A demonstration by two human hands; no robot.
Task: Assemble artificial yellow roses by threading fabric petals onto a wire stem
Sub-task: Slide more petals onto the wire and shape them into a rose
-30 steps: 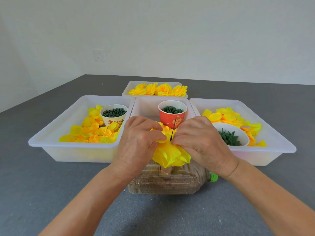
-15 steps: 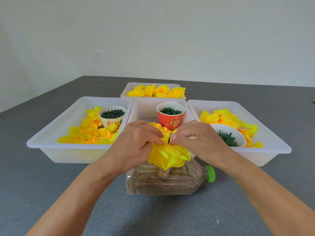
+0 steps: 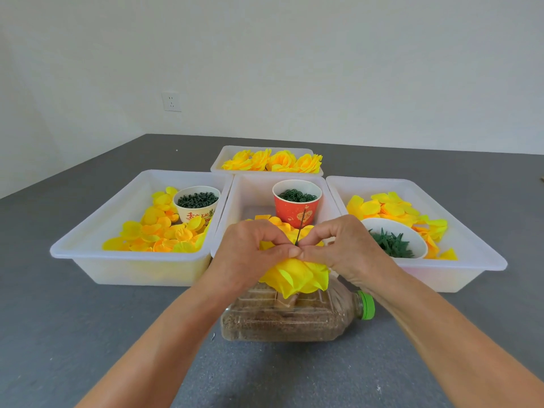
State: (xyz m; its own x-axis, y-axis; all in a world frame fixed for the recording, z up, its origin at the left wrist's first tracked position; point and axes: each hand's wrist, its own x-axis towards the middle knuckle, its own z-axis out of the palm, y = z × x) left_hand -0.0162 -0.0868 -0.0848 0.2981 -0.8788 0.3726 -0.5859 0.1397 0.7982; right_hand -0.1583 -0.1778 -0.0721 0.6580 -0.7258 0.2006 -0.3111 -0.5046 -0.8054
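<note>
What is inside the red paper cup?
The red paper cup in the middle white plastic tray holds a heap of small dark green rings, filling it near the rim. Whatever lies under the top layer is hidden.

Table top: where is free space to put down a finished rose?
Bare grey table left of the bottle, in front of the left tray; also right of the bottle cap. Crowded around both hands, left hand, right hand.

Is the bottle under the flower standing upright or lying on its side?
On its side. The bottle lies flat on the table, its green cap pointing right, with the yellow flower above it.
</note>
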